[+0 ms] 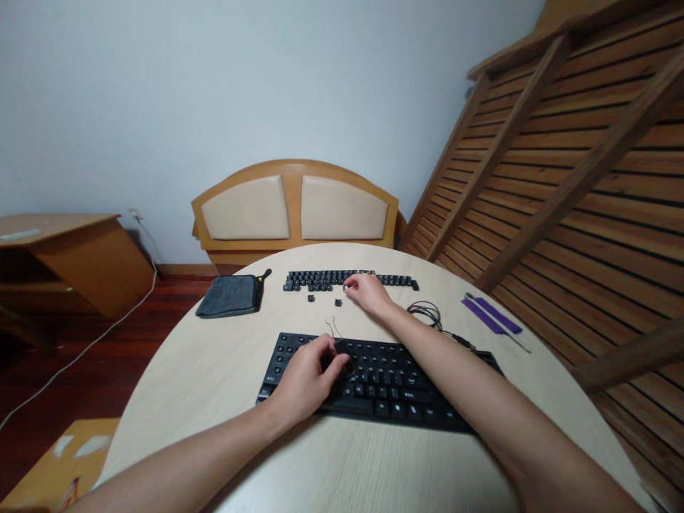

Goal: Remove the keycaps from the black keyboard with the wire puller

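A black keyboard [395, 412] lies on the round table, with many of its upper-left and upper positions bare of keycaps. Over its left part, my left hand [304, 377] is closed around a wire keycap puller [342, 347], whose thin wire loops stick out from a dark handle. Farther back, my right hand [368, 291] pinches a small keycap at the front edge of the laid-out rows of black keycaps [325, 276]; fingertips partly hide it. Two single keycaps, one [311, 298] on the left and another [338, 303] nearer my right hand, sit in front of those rows.
A dark zippered pouch [229, 295] rests at the table's back left. The coiled cable [426, 311] lies behind the keyboard, partly beside my right forearm. Purple strips [489, 314] and a thin metal rod [517, 343] are at the right. Wooden slats [534, 178] lean beyond the table.
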Demonstrator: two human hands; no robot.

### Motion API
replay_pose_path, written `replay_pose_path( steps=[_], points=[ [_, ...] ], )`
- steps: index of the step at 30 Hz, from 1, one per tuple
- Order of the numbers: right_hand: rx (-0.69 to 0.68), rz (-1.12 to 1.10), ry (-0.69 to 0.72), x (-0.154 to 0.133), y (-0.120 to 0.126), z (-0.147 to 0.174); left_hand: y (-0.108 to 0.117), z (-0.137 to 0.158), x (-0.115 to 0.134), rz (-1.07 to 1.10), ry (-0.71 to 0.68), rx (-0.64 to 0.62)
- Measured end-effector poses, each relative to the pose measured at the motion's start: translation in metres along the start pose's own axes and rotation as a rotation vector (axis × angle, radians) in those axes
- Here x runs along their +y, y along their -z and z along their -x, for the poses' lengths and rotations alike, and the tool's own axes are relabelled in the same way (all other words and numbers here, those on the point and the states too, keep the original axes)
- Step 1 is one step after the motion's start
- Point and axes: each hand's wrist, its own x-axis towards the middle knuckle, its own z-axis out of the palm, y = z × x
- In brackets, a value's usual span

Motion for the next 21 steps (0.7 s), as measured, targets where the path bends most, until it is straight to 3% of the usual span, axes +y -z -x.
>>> replay_pose_path(
  steps=[9, 21],
  points=[
    [0.000, 0.142, -0.004, 0.003, -0.021, -0.017, -0.001, 0.001, -0.002, -0.024, 0.003, 0.001],
    [-0.004, 0.154, -0.019, 0.005, -0.032, -0.019, 0.000, 0.001, 0.000, -0.071, 0.015, 0.001]
  ],
)
